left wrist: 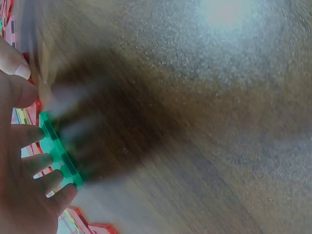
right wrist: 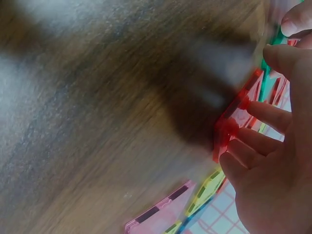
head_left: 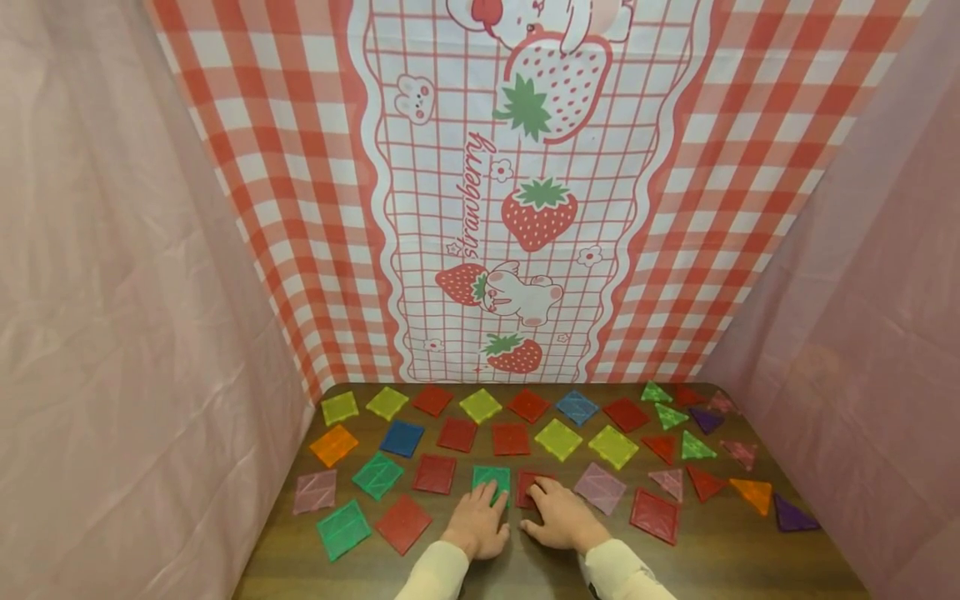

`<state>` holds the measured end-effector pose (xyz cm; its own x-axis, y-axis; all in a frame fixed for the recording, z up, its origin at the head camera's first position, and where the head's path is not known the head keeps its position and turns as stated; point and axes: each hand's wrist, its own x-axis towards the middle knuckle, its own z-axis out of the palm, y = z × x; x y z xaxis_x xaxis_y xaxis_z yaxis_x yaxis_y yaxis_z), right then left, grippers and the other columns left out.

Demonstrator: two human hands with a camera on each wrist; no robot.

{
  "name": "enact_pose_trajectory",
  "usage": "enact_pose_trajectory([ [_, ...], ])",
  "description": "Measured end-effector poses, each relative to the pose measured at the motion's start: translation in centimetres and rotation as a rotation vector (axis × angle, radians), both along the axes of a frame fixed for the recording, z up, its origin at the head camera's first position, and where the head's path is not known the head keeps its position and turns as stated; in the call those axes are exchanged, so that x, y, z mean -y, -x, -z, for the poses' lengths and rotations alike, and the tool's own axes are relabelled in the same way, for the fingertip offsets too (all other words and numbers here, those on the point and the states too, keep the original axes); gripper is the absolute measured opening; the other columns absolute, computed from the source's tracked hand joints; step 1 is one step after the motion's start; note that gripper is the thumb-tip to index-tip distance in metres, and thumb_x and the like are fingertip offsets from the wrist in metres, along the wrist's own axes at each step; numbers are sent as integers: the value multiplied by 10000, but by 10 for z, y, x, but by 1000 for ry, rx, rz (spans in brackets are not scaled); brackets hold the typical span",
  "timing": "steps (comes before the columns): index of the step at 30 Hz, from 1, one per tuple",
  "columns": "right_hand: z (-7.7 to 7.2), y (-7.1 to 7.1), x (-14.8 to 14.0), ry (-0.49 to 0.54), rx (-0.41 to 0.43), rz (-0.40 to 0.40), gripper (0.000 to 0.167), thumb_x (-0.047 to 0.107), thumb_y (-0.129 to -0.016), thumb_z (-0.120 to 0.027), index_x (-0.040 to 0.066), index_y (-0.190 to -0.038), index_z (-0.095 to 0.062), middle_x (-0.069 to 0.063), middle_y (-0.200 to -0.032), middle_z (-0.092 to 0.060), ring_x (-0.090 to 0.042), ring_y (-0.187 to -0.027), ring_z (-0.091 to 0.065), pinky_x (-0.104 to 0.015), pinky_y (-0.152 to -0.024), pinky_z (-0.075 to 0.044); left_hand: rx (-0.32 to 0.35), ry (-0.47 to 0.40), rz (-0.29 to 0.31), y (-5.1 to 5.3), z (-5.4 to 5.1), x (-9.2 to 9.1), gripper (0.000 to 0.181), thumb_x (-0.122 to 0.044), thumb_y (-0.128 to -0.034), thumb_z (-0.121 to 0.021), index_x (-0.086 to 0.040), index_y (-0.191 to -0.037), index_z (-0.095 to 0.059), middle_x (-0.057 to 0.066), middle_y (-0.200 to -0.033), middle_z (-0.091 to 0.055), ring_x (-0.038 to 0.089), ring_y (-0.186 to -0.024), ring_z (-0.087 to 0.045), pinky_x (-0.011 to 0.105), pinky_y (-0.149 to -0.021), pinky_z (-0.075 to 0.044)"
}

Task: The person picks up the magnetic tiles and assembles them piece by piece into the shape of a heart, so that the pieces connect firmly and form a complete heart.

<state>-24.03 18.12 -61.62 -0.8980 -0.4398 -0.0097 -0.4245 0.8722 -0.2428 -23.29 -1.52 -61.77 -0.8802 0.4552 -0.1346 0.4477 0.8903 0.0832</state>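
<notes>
The left hand (head_left: 477, 521) rests its fingertips on a green translucent square tile (head_left: 491, 477) near the front middle of the table; in the left wrist view its fingers (left wrist: 36, 163) lie spread on the green tile (left wrist: 60, 150). Just to the right, the right hand (head_left: 562, 514) touches a red translucent square tile (head_left: 536, 483) with its fingers. The right wrist view has those fingers (right wrist: 251, 141) relaxed on the red tile (right wrist: 238, 117). Both thumbs are held off the tiles, pointing toward each other. A narrow gap separates the two tiles.
Square tiles in red, yellow, blue, green, orange and pink lie in rows, among them a red one (head_left: 403, 523) at left and a pink one (head_left: 600, 487) at right. Triangles, such as an orange one (head_left: 752, 495), lie on the right. A checked strawberry cloth (head_left: 540, 215) hangs behind the table.
</notes>
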Motion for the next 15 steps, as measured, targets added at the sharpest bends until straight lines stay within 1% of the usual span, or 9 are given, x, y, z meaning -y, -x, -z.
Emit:
enact_pose_trajectory([
  [2, 0, 0, 1, 8, 6, -4, 530, 418, -895, -736, 45, -1253, -619, -231, -1373, -565, -435, -1228, -584, -575, -995, -495, 4, 9, 2, 0, 0, 0, 572, -459, -1007, -507, -205, -1519, -479, 60, -1586, -422, 250, -1459, -403, 417, -1149, -396],
  [4, 0, 0, 2, 14, 9, -8, 556, 412, -893, -738, 43, -1287, -607, -232, -1387, -557, -434, -1241, -578, -576, -1003, -491, -4, 20, 15, -1, 0, -1, 562, -462, -1008, -502, -223, -1517, -482, 49, -1583, -429, 241, -1451, -413, 415, -1141, -403],
  [8, 2, 0, 1, 35, 19, -24, 641, 384, -887, -745, 50, -1398, -551, -244, -1431, -523, -444, -1279, -552, -592, -1019, -477, -21, 21, 66, -3, 0, -5, 500, -456, -1014, -500, -315, -1495, -505, 2, -1549, -465, 223, -1404, -448, 446, -1098, -428],
  [10, 2, -1, 0, 36, 29, -29, 655, 380, -888, -743, 54, -1419, -540, -248, -1450, -505, -449, -1292, -541, -599, -1022, -472, -26, 26, 86, -4, 1, -7, 469, -451, -1021, -497, -365, -1482, -512, -21, -1537, -473, 217, -1385, -457, 458, -1079, -435],
  [13, 2, -2, -1, 40, 39, -24, 609, 374, -892, -743, 50, -1379, -573, -249, -1452, -502, -454, -1287, -544, -603, -1012, -477, -30, 39, 100, -5, 1, -8, 444, -436, -1031, -499, -387, -1472, -516, -38, -1532, -473, 205, -1378, -459, 453, -1082, -440],
  [15, 0, -2, -1, 44, 49, -17, 576, 364, -895, -746, 55, -1355, -590, -242, -1453, -505, -452, -1284, -548, -603, -1005, -482, -50, 49, 105, -5, 1, -9, 440, -426, -1031, -511, -372, -1467, -527, -43, -1524, -481, 197, -1372, -464, 434, -1084, -445],
])
